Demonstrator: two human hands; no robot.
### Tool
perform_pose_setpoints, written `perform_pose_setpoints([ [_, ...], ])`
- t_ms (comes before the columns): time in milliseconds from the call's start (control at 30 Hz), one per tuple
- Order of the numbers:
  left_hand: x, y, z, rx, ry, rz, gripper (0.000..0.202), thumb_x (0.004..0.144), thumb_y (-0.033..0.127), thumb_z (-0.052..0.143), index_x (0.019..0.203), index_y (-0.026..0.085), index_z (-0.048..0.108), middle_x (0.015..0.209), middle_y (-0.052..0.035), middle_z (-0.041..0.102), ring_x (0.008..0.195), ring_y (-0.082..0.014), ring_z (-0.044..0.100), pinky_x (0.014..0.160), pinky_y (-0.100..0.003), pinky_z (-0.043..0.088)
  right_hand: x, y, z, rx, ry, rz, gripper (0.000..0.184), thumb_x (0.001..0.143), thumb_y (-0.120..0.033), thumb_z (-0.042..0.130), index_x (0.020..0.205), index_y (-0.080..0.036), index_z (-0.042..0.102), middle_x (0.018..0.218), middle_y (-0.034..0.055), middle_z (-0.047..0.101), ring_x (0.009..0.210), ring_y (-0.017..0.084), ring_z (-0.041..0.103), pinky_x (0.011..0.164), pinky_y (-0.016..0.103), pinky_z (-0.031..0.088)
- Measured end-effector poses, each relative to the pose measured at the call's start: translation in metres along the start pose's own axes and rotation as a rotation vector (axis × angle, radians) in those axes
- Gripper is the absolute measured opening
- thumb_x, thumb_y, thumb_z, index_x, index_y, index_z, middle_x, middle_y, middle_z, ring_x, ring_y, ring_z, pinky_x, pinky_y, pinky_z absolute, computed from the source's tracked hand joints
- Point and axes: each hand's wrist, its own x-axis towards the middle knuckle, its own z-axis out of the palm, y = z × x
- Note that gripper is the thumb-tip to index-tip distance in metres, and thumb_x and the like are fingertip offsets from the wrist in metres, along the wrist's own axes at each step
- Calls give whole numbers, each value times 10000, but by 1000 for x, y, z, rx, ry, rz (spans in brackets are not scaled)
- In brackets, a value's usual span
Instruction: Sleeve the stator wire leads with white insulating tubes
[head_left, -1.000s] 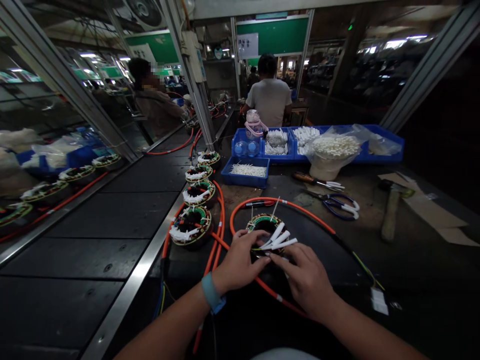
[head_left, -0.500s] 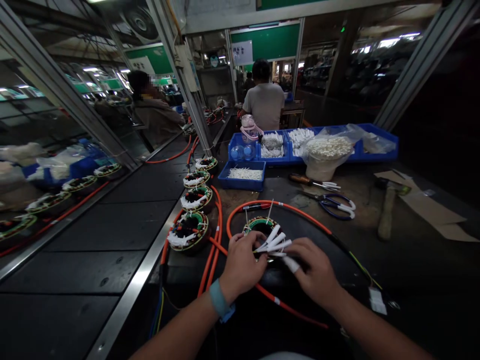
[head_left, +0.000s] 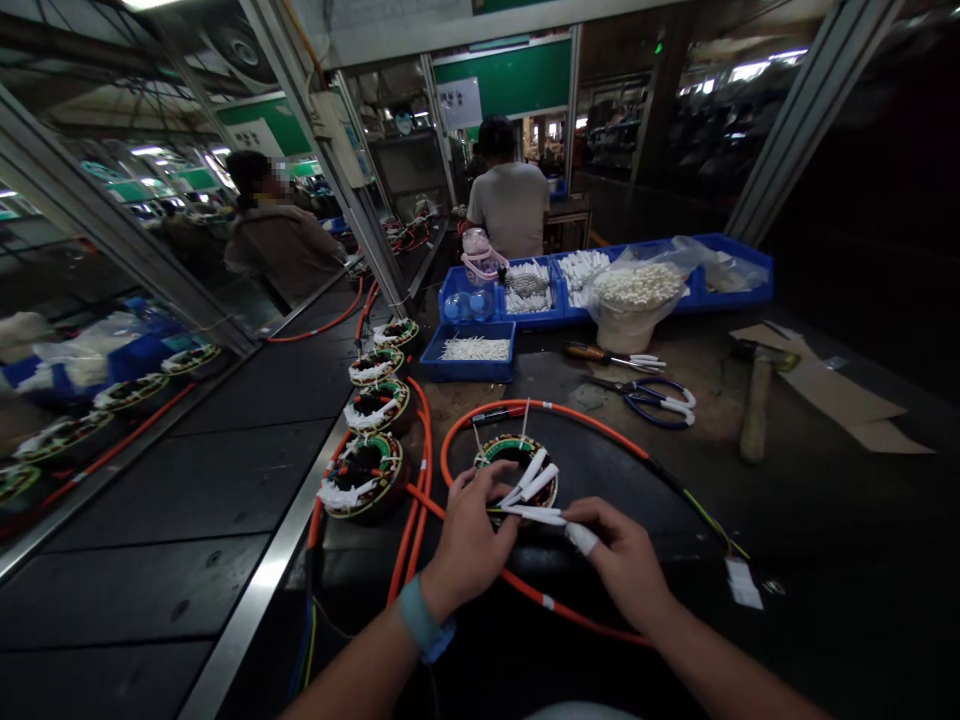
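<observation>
A ring-shaped motor stator (head_left: pixel 551 488) with green and gold windings lies in front of me, partly hidden by my hands. Two thin white sticks stand up from its far rim. My left hand (head_left: pixel 472 530), with a teal band on the wrist, is closed on the stator's wires, where several white insulating sleeves (head_left: pixel 538 482) fan out to the right. The fingers of my right hand (head_left: pixel 626 560) pinch the outer end of the lowest sleeve; its thumb is wrapped in white. An orange cable (head_left: pixel 600 432) loops around the stator.
More stators (head_left: pixel 367 475) line the left side beside a metal rail (head_left: pixel 262 590). Behind are a small blue tray (head_left: pixel 469 372) of white sticks and blue bins (head_left: pixel 697 290). Pliers (head_left: pixel 660 400), a screwdriver (head_left: pixel 592 352) and a hammer (head_left: pixel 756 410) lie to the right. Two people sit beyond.
The view has shifted, so the scene sits further left. My right fingers now pinch the lowest sleeve's end, and that sleeve is stretched between both hands. My left hand keeps its hold on the wires.
</observation>
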Motion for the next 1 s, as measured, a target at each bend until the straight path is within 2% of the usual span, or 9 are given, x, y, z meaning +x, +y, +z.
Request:
perform_pose_setpoints([
  [100, 11, -6, -20, -59, -168, -4, 529, 673, 118, 572, 1187, 198, 476, 917, -8, 685, 1039, -211, 558, 1011, -409, 303, 18, -5, 8, 133, -35, 171, 131, 645, -234, 628, 763, -183, 605, 729, 22, 641, 703, 176, 605, 658, 294, 484],
  [200, 24, -6, -37, -78, -401, -19, 522, 696, 236, 629, 1200, 179, 507, 853, 5, 674, 949, -205, 587, 988, -382, 319, 29, -9, 13, 188, -84, 161, 207, 597, -188, 623, 787, -191, 541, 712, -10, 603, 684, 149, 586, 636, 265, 471],
  [267, 30, -3, -40, -9, -435, -66, 489, 731, 316, 626, 1193, 177, 542, 808, 9, 664, 878, -200, 595, 958, -379, 339, 32, -10, 13, 149, -117, 125, 223, 619, -165, 599, 825, -196, 519, 727, -16, 595, 694, 140, 585, 652, 261, 467],
  [367, 32, 3, -36, 124, -394, -105, 497, 746, 320, 638, 1222, 214, 546, 839, 6, 661, 862, -195, 588, 966, -401, 318, 33, -10, 7, -20, -167, 41, 247, 687, -142, 562, 922, -199, 513, 766, -7, 610, 728, 148, 597, 691, 276, 468],
  [500, 22, 5, -26, 182, -384, 0, 400, 815, 294, 594, 1213, 295, 556, 971, -4, 664, 959, -189, 558, 1019, -434, 232, 39, -16, -5, -334, -253, -197, 391, 763, -87, 493, 1136, -202, 507, 882, 27, 627, 819, 164, 590, 782, 311, 455],
  [600, 12, 5, -20, 259, -269, 87, 361, 851, 256, 555, 1208, 310, 559, 951, -9, 654, 954, -181, 542, 999, -439, 247, 49, -27, -13, -569, -332, -337, 509, 767, -58, 488, 1254, -205, 476, 1000, 65, 592, 903, 182, 554, 821, 320, 437],
  [667, 5, 5, -16, 300, -176, 136, 370, 859, 216, 542, 1215, 315, 550, 958, -8, 652, 961, -179, 535, 979, -442, 258, 56, -36, -15, -708, -414, -397, 470, 790, -63, 480, 1236, -208, 511, 1017, 74, 571, 917, 187, 537, 804, 304, 427],
  [767, 0, 4, -9, 335, -87, 187, 366, 862, 187, 534, 1205, 312, 557, 941, -4, 662, 944, -179, 543, 942, -437, 281, 66, -48, -17, -872, -538, -440, 308, 841, -108, 460, 1097, -205, 601, 927, 56, 570, 835, 176, 540, 710, 273, 404],
  [1000, -2, 3, -3, 417, -27, 215, 298, 867, 202, 523, 1149, 253, 603, 883, -31, 656, 869, -197, 537, 826, -390, 388, 80, -60, -15, -1044, -670, -473, 234, 824, -104, 453, 955, -196, 625, 889, 44, 588, 780, 167, 564, 622, 262, 361],
])
